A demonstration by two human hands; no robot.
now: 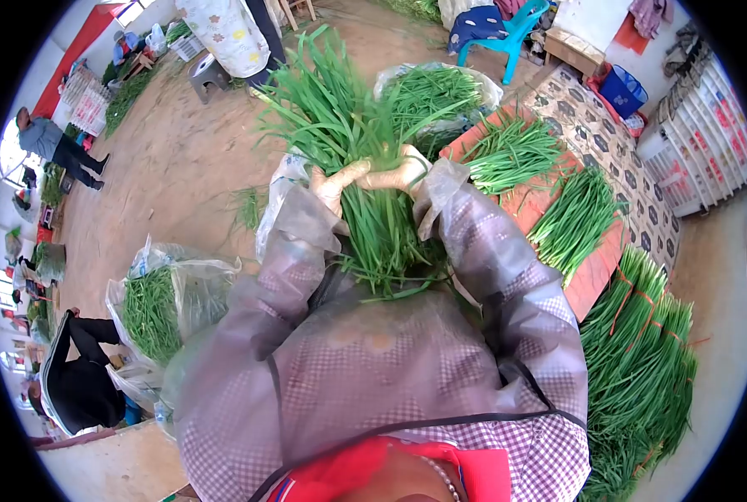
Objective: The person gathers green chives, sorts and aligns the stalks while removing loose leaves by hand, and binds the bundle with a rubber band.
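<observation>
A large loose bunch of long green leaves (327, 109) is held up in front of my chest. My left hand (336, 188), in a pale glove, is wrapped round its left side. From the right, my right hand (397, 174), gloved too, grips the same bunch, close to the left one. The lower part of the bunch hangs over my lap. Just to the right, two sorted bunches, an upper one (515, 152) and a lower one (576, 219), lie on a reddish board (599, 272).
An open bag of greens (432, 96) stands beyond my hands, another (151, 314) at left. Tied bundles (641, 360) are piled at right. A turquoise chair (515, 38), blue basket (623, 90) and white crates (683, 159) stand farther off. People (59, 146) are at left.
</observation>
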